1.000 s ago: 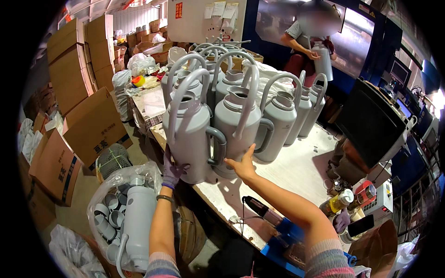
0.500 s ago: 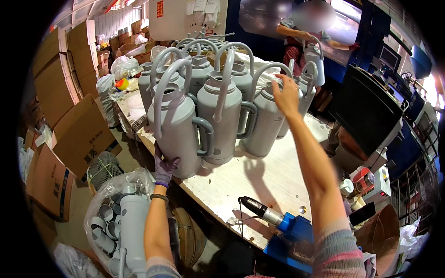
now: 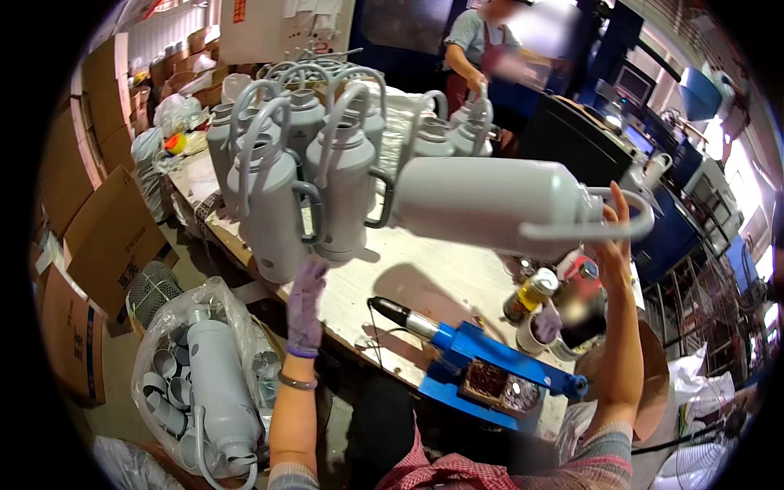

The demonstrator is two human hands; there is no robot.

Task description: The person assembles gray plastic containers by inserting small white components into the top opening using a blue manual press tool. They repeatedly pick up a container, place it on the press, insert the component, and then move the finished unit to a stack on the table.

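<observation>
A grey thermos flask body (image 3: 482, 204) lies sideways in the air over the table, its looped carrying handle and neck toward the right. At the neck end, my bare right hand (image 3: 612, 224) grips it. My left hand (image 3: 308, 306), in a purple glove, has its fingers stretched upward beside the base of an upright grey flask (image 3: 271, 216); it holds nothing that shows. A second flask (image 3: 339, 196) stands just right of that one, and several more are grouped behind. Below the raised flask, a blue stand (image 3: 482, 359) carries a black and silver powered tool (image 3: 404, 317).
Open trays of small metal parts (image 3: 494, 380) sit in the stand's base. Jars and cups (image 3: 535, 294) stand at the table's right. On the floor at left, a plastic bag (image 3: 143, 359) holds grey parts and a flask (image 3: 219, 380). A co-worker (image 3: 482, 49) touches a flask across the table.
My right hand has lifted a flask off the table, tipped it sideways and carried it toward the right. My left hand has come away from the front flask's side. The view has shifted.
</observation>
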